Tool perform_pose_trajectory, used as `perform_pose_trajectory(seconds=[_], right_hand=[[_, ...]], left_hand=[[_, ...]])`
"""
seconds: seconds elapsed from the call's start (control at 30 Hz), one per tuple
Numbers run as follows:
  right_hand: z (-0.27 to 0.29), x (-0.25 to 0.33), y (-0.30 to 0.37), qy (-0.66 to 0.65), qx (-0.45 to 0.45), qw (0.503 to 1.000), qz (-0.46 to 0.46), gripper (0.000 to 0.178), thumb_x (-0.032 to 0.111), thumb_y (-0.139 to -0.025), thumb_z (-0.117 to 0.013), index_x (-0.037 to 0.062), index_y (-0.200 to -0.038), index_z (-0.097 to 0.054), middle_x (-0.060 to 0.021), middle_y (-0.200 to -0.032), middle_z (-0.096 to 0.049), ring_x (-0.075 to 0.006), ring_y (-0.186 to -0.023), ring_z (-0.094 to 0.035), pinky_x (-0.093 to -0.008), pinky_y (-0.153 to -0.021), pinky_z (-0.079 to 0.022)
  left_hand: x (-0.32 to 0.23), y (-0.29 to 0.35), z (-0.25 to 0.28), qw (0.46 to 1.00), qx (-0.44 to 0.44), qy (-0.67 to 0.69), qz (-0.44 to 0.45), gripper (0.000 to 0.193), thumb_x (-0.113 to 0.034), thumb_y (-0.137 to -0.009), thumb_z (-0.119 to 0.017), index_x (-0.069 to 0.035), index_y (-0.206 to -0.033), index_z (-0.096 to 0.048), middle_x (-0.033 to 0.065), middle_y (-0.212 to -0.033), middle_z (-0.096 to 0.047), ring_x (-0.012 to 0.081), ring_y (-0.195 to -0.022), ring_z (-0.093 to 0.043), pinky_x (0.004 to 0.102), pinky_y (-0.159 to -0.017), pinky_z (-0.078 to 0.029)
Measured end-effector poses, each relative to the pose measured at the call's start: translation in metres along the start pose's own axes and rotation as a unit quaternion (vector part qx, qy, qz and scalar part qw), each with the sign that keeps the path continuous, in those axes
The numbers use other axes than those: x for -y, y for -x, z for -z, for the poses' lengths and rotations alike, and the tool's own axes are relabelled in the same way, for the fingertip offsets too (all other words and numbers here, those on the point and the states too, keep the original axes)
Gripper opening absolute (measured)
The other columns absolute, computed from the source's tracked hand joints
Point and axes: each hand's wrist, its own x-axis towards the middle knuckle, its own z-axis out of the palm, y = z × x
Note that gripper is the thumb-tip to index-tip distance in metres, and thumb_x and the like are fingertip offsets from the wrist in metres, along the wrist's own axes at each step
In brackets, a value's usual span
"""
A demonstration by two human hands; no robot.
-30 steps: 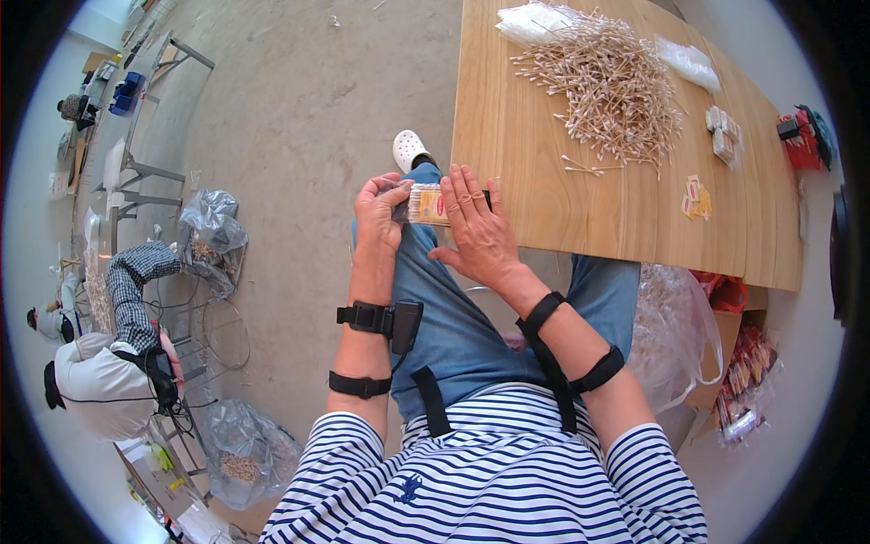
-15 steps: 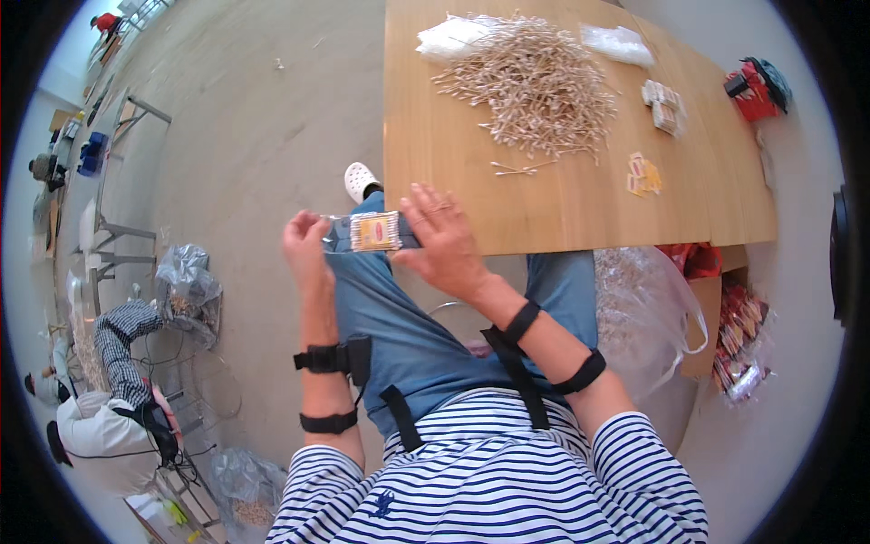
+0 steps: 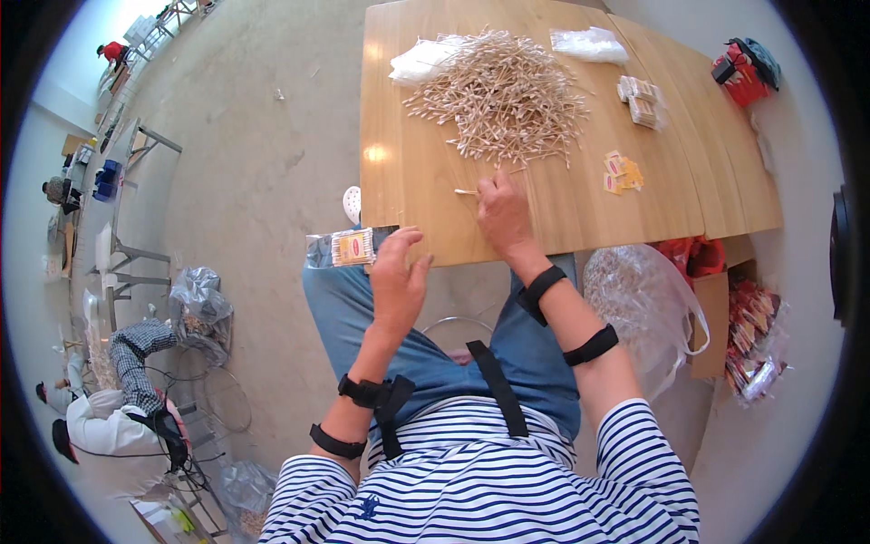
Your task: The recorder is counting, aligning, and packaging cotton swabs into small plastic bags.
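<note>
A small clear packet of cotton swabs [image 3: 352, 247] with a yellow-orange card lies on a dark flat strip [image 3: 319, 252] above my left thigh, by the table's near left corner. My left hand [image 3: 399, 283] is beside the right end of that strip, fingers apart and slightly bent, with nothing visible in it. My right hand [image 3: 504, 218] is over the table, fingers pinched together. A loose cotton swab [image 3: 465, 191] sticks out to the left of its fingertips; how many it pinches is hidden. A big heap of loose cotton swabs [image 3: 507, 95] lies just beyond.
On the wooden table [image 3: 408, 213] are yellow-and-white cards [image 3: 623, 172], filled swab packs [image 3: 642, 102] and clear plastic bags [image 3: 589, 45]. A large plastic bag of swabs [image 3: 630, 295] stands below its right edge, beside a cardboard box [image 3: 710, 326]. A co-worker [image 3: 113, 435] sits at far left.
My right hand left the packet and moved forward and right to the loose swabs. My left hand shifted from the packet's left end to its right. The view moved slightly.
</note>
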Motion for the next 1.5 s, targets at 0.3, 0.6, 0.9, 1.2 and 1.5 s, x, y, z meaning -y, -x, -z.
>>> perform_pose_trajectory(seconds=[0.3,0.6,0.9,1.2,1.5], right_hand=[[0.014,0.026,0.023,-0.019,0.082,0.996,0.021,0.007,0.008,-0.08,-0.062,0.008,-0.087,-0.063,-0.0132,-0.09,-0.062,-0.0361,-0.088,-0.064,-0.0486,-0.076,-0.051],[0.031,-0.05,-0.017,-0.009,-0.001,0.997,-0.073,0.008,0.013,-0.087,-0.063,0.007,-0.092,-0.065,-0.0164,-0.098,-0.062,-0.0382,-0.083,-0.066,-0.0497,-0.071,-0.054],[0.012,-0.015,-0.014,-0.078,0.11,0.991,-0.015,0.007,0.013,-0.086,-0.065,0.0072,-0.089,-0.063,-0.0159,-0.095,-0.064,-0.0394,-0.082,-0.067,-0.0497,-0.07,-0.055],[-0.008,-0.019,-0.082,0.031,0.082,0.994,-0.073,0.009,0.011,-0.083,-0.065,0.0075,-0.092,-0.066,-0.0161,-0.097,-0.066,-0.0367,-0.086,-0.069,-0.0476,-0.074,-0.056],[0.018,-0.03,-0.084,-0.041,0.151,0.98,-0.122,0.011,0.014,-0.086,-0.062,0.0044,-0.086,-0.067,-0.0172,-0.094,-0.068,-0.0377,-0.093,-0.067,-0.05,-0.083,-0.054]], left_hand=[[0.003,-0.001,-0.047,0.987,0.115,-0.071,-0.09,0.052,-0.001,-0.085,-0.069,0.001,-0.134,-0.053,0.0244,-0.146,-0.05,0.0415,-0.139,-0.044,0.0464,-0.116,-0.036],[0.005,-0.005,-0.065,0.957,0.16,-0.187,-0.155,0.067,-0.016,-0.085,-0.076,0.001,-0.143,-0.048,0.0214,-0.155,-0.041,0.0381,-0.147,-0.035,0.0514,-0.122,-0.026],[0.009,-0.027,-0.061,0.957,0.149,-0.186,-0.165,0.071,-0.02,-0.081,-0.08,0.003,-0.141,-0.05,0.0218,-0.154,-0.043,0.0373,-0.147,-0.036,0.0523,-0.122,-0.026],[0.007,-0.044,-0.074,0.95,0.184,-0.189,-0.166,0.073,-0.03,-0.083,-0.078,0.001,-0.142,-0.049,0.0187,-0.155,-0.043,0.035,-0.149,-0.033,0.052,-0.124,-0.021],[0.012,-0.038,-0.07,0.943,0.189,-0.225,-0.158,0.075,-0.036,-0.082,-0.079,0.002,-0.141,-0.051,0.0182,-0.154,-0.044,0.0334,-0.148,-0.035,0.0548,-0.123,-0.02]])
